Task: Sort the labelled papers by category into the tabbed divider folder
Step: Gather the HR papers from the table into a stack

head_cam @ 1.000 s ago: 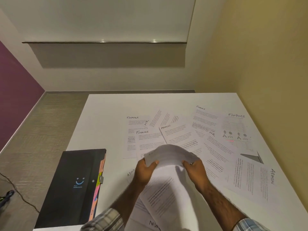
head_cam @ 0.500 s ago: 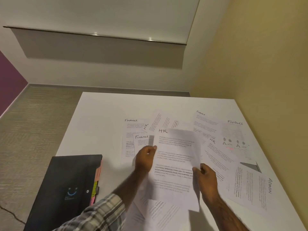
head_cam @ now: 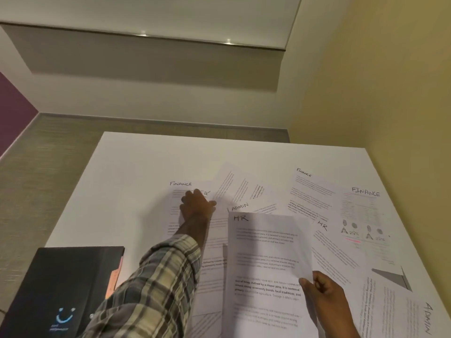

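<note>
Several labelled sheets lie spread over the white table (head_cam: 136, 167). My right hand (head_cam: 327, 301) pinches the right edge of a sheet marked HR (head_cam: 266, 254) and holds it lifted over the others. My left hand (head_cam: 196, 207) reaches far forward, its fingertips down on the overlap of a Finance sheet (head_cam: 174, 203) and another HR-marked sheet (head_cam: 234, 184), thumb spread to the right. The black divider folder (head_cam: 61, 284) lies shut at the near left, its coloured tabs (head_cam: 114, 279) poking out on the right side.
More sheets lie around: an Admin sheet (head_cam: 240, 206), a Finance sheet (head_cam: 310, 191), a FINANCE sheet with graphics (head_cam: 363, 215), an HR sheet (head_cam: 334, 250) and an ADMIN sheet (head_cam: 402, 313) at the near right. A yellow wall (head_cam: 390, 93) borders the table's right edge.
My left hand let go of the HR sheet and reached forward onto the far-left papers. My right hand alone holds the HR sheet, which now sits further right.
</note>
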Tool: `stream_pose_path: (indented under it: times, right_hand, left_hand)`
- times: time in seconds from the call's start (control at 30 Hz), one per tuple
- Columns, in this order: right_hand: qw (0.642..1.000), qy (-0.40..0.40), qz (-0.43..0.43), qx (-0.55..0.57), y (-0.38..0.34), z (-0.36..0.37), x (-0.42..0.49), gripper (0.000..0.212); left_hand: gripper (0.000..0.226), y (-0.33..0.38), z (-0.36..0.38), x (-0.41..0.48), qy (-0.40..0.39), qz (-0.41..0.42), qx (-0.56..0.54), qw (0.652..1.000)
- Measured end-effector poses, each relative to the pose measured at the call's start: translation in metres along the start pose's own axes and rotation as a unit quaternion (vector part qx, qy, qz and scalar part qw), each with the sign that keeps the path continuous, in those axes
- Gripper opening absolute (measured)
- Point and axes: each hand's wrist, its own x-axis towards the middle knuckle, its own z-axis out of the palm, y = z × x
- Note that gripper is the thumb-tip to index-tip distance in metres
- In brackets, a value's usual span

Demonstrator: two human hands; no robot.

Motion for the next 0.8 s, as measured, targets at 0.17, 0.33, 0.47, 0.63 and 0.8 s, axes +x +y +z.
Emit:
stream_pose_path:
  times: [0.17, 0.33, 0.47, 0.63, 0.8]
  right_hand:
    - [1.0, -0.001, 0.005, -0.008, 0.001, -0.008, 0.018, 0.011]
    - [1.0, 0.001, 0.014, 0.006, 0.007, -0.009, 0.022, 0.011]
    - [1.0, -0.001, 0.019, 0.007, 0.013, -0.009, 0.021, 0.01]
    - [0.999, 0.006, 0.021, 0.028, 0.013, -0.01, 0.017, 0.012]
    - [0.999, 0.019, 0.015, 0.048, 0.007, -0.009, 0.014, 0.013]
  left_hand:
    - [0.073, 0.018, 0.016, 0.018, 0.006, -0.026, 0.059, 0.998]
    - [0.074, 0.024, 0.023, 0.025, 0.005, -0.06, 0.046, 0.997]
    - [0.046, 0.025, 0.023, 0.031, 0.008, -0.07, 0.021, 0.997]
    - [0.012, 0.029, 0.013, 0.024, 0.026, -0.002, -0.226, 0.974]
    - [0.017, 0.047, -0.028, 0.016, 0.072, 0.088, -0.326, 0.938]
